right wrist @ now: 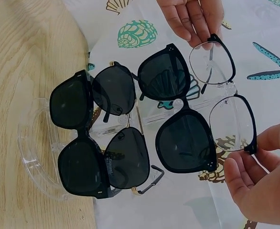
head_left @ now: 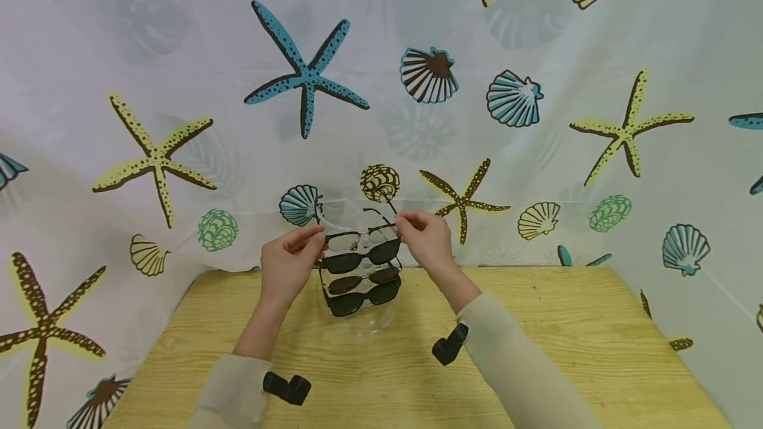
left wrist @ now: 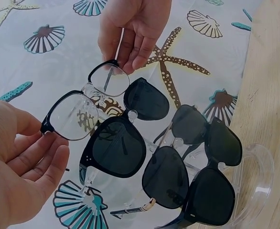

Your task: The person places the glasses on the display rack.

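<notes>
Clear-lens eyeglasses with a black upper rim [left wrist: 75, 117] are at the top of a clear plastic display stand [left wrist: 263, 183], above the other pairs. My left hand [head_left: 289, 260] pinches one outer corner of their frame by the hinge, between thumb and fingers. At the opposite corner, my right hand [head_left: 428, 237] pinches the frame the same way. In both wrist views the eyeglasses' bridge overlaps the stand's top nose piece. Just below sit black sunglasses [right wrist: 185, 140], then thin metal-framed sunglasses [right wrist: 128, 157], and lowest another thick black pair of sunglasses [right wrist: 78, 167].
The stand's round clear base rests on a light wooden table [head_left: 536, 336]. Close behind it hangs a white cloth [head_left: 381, 131] printed with starfish and shells, which also runs along both sides. Small black cameras [head_left: 289, 388] are strapped at the wrists.
</notes>
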Available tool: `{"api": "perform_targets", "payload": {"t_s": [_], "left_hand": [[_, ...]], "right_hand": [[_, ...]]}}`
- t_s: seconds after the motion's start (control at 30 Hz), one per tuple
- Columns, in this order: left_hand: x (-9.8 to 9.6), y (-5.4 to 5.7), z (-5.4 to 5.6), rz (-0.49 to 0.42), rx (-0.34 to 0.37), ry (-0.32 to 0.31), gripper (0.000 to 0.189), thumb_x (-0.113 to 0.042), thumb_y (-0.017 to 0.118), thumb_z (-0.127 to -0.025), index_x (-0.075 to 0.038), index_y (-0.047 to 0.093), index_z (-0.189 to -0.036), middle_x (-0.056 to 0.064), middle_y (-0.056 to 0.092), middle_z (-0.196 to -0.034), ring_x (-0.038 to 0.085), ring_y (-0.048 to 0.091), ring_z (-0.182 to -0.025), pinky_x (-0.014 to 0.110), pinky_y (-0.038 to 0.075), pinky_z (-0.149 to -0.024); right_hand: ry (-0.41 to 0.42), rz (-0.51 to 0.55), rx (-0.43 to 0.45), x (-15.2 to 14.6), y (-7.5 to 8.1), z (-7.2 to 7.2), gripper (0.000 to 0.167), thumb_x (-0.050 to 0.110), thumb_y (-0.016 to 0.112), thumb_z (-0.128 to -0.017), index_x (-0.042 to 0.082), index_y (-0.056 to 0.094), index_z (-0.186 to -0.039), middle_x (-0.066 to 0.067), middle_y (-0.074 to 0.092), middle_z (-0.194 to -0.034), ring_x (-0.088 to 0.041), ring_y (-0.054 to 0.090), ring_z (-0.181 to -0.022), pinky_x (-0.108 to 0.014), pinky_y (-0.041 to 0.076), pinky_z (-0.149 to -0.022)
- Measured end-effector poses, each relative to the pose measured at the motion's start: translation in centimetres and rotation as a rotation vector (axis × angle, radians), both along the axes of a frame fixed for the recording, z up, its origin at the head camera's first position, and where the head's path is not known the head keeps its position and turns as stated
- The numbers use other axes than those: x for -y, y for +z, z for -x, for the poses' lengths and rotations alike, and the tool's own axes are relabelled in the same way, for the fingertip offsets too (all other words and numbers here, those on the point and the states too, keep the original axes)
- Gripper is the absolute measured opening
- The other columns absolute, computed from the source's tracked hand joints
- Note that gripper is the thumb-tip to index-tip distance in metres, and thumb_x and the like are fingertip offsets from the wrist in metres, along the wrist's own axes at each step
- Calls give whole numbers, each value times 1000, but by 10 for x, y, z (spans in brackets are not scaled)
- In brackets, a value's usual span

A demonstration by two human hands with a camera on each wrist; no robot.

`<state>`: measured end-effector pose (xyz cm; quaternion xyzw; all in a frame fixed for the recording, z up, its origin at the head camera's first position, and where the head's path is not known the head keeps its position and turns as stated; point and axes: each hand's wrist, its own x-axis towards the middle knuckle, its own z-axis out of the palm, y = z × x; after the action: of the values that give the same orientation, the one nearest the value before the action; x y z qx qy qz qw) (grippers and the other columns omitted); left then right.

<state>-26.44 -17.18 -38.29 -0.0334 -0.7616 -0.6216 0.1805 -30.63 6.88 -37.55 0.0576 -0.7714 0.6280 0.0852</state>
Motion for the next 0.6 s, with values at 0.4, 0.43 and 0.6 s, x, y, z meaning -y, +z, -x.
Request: {"api": "perform_targets", "payload": {"t_s": [0.4,0.43,0.6], "left_hand": [[-1,2,-3,19,-23,0,28,-15,70,-103,-1,76,-126,25,78,-110,-3,72,-78,16,59,-75],[-1,2,-3,23,-27,2,27,-14,70,-103,-1,76,-126,26,78,-110,-3,72,-78,16,59,-75],[0,1,-2,53,-31,7,28,-14,68,-103,-1,75,-127,24,78,-109,-4,71,-78,17,59,-76]], "right_hand": [[9,-9,-7,-1,0,-1,27,22,66,-105,6,76,-125,-20,75,-120,-35,73,-108,-43,62,-93],[7,-16,-8,-1,0,-1,27,23,66,-105,7,76,-124,-19,75,-119,-34,73,-107,-42,62,-92],[-8,-42,-6,0,-1,-1,27,24,67,-104,10,77,-124,-16,77,-117,-30,74,-104,-39,62,-88]]}}
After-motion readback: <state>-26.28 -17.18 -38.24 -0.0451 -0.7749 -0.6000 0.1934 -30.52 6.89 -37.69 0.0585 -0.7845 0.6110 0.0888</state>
